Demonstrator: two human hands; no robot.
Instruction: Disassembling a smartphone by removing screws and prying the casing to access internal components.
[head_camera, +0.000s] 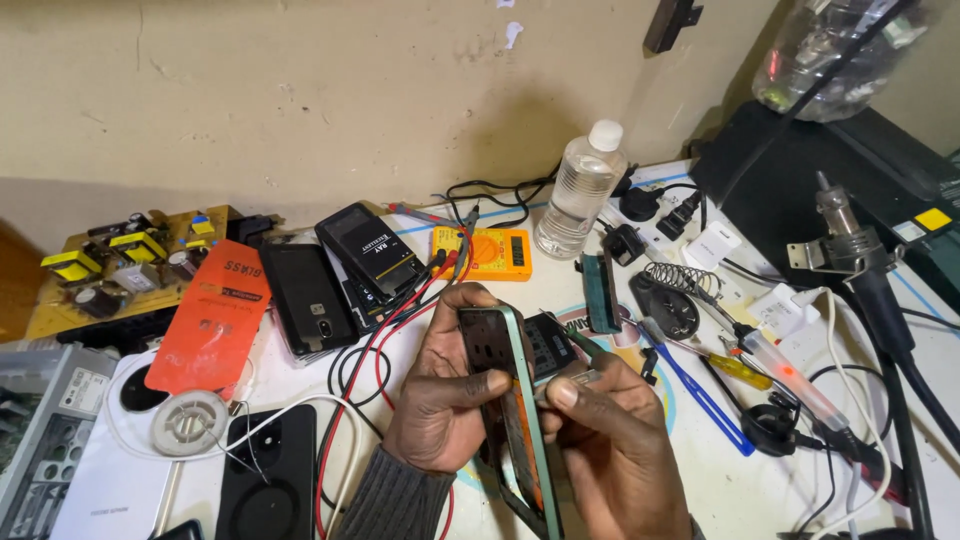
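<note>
Head view, looking down on a cluttered white workbench (720, 470).

Item in hand: an opened phone (512, 410) with a pale green frame, held on edge near the bottom centre, above the bench. Its long side runs from upper left to lower right; orange inner parts show along the lower half.

Left hand (445, 395): wrapped around the phone from the left. The thumb (478, 385) lies across the near face, the other fingers curl behind the top edge. Fingers clamped on the phone.

Right hand (615, 445): just right of the phone. Thumb and forefinger (562, 392) are pinched together on a thin metal tool (572, 378), whose tip meets the phone's right edge. A green-handled tool (580, 340) sticks up just behind the fingers; whether the hand holds it cannot be told.

Surroundings:
- Yellow multimeter (482, 252) behind the hands, red and black leads trailing toward the left hand.
- Clear plastic bottle (580, 190) with white cap, upright, right of the multimeter.
- Two dark phones (340, 270) lying flat, left of the meter.
- Orange packet (212, 315) further left, beside a circuit board (110, 262) with yellow parts.
- Black phone back (268, 485) and white cable at lower left.
- Hot-air tool (850, 245) in its holder at right; blue-handled tool (700, 395) and screwdriver (742, 370) near the right hand.
</note>
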